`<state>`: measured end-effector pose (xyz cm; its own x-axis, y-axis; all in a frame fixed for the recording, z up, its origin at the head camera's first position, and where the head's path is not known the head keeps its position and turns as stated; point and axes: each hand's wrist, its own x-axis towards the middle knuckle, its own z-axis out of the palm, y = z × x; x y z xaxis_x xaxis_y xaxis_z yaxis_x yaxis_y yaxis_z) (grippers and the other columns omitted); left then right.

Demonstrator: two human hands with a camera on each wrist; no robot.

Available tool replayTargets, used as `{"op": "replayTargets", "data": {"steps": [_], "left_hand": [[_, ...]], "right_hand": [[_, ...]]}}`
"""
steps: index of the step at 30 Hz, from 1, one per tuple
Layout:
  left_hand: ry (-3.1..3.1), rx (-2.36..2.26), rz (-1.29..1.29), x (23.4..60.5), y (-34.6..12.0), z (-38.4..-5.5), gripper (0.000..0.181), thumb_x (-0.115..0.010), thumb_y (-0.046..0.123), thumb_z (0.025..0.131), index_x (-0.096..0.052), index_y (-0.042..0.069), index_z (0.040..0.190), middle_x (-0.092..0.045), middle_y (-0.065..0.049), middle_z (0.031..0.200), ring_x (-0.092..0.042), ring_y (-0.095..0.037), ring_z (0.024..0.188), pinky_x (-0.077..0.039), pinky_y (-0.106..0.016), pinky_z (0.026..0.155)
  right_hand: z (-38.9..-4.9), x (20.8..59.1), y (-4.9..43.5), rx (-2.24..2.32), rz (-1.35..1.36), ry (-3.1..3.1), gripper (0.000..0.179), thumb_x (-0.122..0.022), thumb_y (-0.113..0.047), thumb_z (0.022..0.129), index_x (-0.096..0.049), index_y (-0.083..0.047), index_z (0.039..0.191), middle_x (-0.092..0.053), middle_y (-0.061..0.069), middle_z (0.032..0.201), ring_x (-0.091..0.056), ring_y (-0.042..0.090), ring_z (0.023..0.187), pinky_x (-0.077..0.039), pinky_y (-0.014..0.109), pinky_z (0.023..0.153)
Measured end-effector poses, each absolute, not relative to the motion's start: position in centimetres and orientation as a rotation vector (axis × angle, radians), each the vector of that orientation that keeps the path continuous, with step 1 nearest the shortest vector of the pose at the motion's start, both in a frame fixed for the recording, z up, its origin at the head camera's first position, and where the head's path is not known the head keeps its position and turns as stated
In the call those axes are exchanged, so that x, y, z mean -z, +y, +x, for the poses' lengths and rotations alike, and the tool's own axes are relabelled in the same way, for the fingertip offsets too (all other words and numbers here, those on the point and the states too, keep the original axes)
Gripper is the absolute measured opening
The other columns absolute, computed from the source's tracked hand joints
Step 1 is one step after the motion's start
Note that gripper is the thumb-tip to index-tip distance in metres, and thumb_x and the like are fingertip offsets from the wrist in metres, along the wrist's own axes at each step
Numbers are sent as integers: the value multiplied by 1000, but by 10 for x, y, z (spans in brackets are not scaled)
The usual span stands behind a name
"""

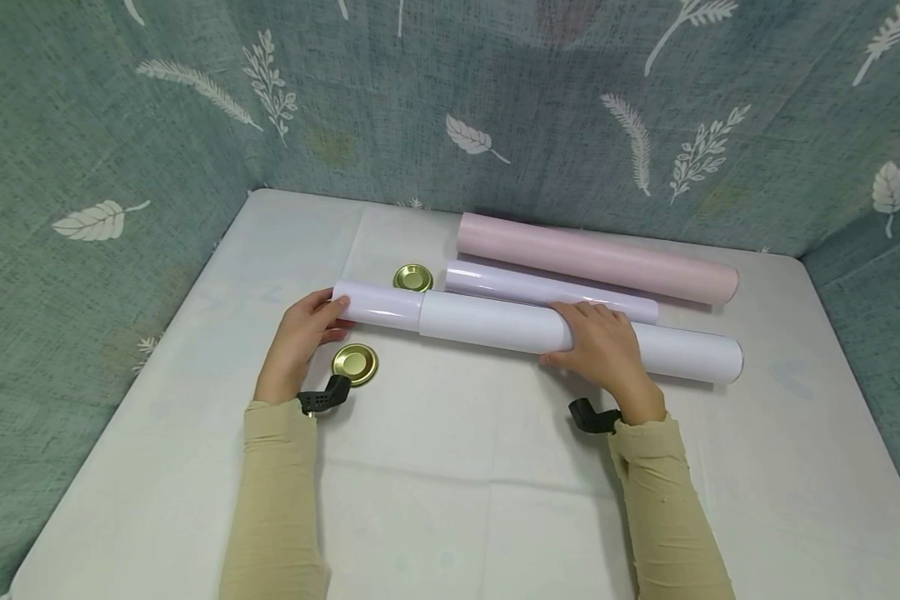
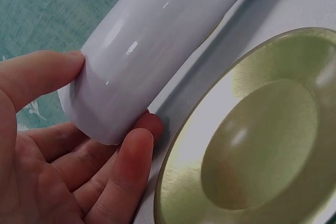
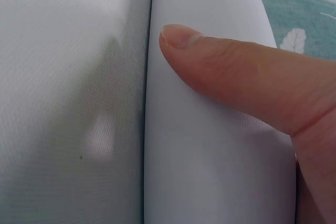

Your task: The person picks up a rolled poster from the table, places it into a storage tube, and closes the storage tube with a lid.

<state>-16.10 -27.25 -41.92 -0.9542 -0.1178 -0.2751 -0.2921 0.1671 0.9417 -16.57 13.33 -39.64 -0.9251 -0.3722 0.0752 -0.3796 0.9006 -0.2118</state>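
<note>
A long white cardboard tube (image 1: 487, 321) lies across the table, and a glossy pale lilac roll (image 1: 382, 305) sticks out of its left end. My left hand (image 1: 305, 333) holds the free end of that roll, thumb on top and fingers beneath; the left wrist view shows the thumb (image 2: 47, 74) on its glossy surface. My right hand (image 1: 598, 343) grips the white tube right of its middle, with the thumb (image 3: 210, 61) along its near side. Just below the left hand lies a gold round lid (image 1: 355, 363), large in the left wrist view.
A second gold lid (image 1: 413, 277) lies behind the lilac roll. Behind the white tube are another glossy lilac roll (image 1: 547, 290) and a thicker pink tube (image 1: 596, 257). A leaf-patterned green fabric (image 1: 420, 100) rises at the back and sides of the white-covered table (image 1: 435, 467).
</note>
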Motion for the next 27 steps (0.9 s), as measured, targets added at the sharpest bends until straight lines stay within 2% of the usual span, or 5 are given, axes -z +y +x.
{"op": "replayTargets", "data": {"steps": [8,13,19,27], "left_hand": [[2253,-1905,-415,417,-271,-162,71,-58,46,82,-32,9,137,-49,-10,121,-53,-24,102,-43,-36,86],[2267,-1912,-411,418,-271,-163,69,-58,44,83,-34,7,135,-50,-11,120,-55,-23,99,-45,-34,84],[2311,-1866,-390,423,-271,-164,76,-58,52,79,-33,7,136,-49,-11,121,-56,-22,96,-47,-28,78],[2294,-1845,-391,414,-267,-162,75,-58,49,81,-32,7,137,-48,-10,123,-55,-24,96,-46,-33,82]], "right_hand": [[-165,396,134,-349,599,-3038,83,-73,-56,61,-43,-22,130,-51,6,122,-43,29,112,-28,49,89],[-165,396,134,-336,605,-3031,84,-72,-57,61,-43,-22,130,-51,6,122,-43,28,112,-29,49,90],[-165,395,134,-348,605,-3032,83,-73,-56,61,-43,-22,130,-51,6,122,-43,28,111,-28,48,90],[-167,396,134,-343,605,-3038,83,-72,-57,61,-42,-22,131,-50,6,123,-42,28,113,-28,49,90]]}}
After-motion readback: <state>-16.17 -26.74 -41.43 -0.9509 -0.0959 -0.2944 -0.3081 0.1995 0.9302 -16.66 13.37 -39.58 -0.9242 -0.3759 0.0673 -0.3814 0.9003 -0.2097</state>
